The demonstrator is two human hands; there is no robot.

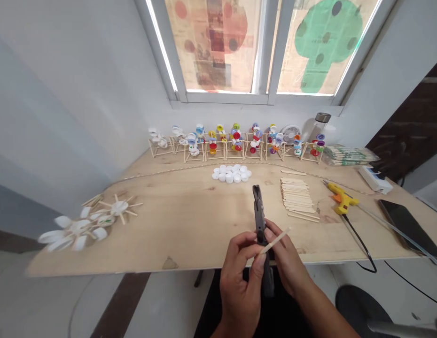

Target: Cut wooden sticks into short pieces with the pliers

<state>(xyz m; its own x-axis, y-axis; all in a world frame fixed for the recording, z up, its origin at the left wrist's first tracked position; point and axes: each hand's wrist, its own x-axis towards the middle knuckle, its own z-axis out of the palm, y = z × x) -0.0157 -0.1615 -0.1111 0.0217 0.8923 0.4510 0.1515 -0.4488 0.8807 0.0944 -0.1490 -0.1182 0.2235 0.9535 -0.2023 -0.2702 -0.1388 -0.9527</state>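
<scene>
My left hand [241,277] pinches a thin wooden stick [279,238] between thumb and fingers, near the table's front edge. The stick slants up to the right, crossing in front of a dark grey plier-like hand tool [259,213]. My right hand [287,258] is closed around this tool from the right, its jaws pointing away from me; some of its fingers are hidden. Beyond the tool sits a cluster of white bottle caps [230,176]. A row of similar wooden sticks [298,195] lies to the right of the tool.
Stick frames with coloured caps [236,145] line the wall. On the right are a yellow glue gun [341,198], a phone [410,227], a power strip [375,180] and bagged sticks [350,156]. White petal-like pieces [77,227] and a stick wheel [120,207] lie left.
</scene>
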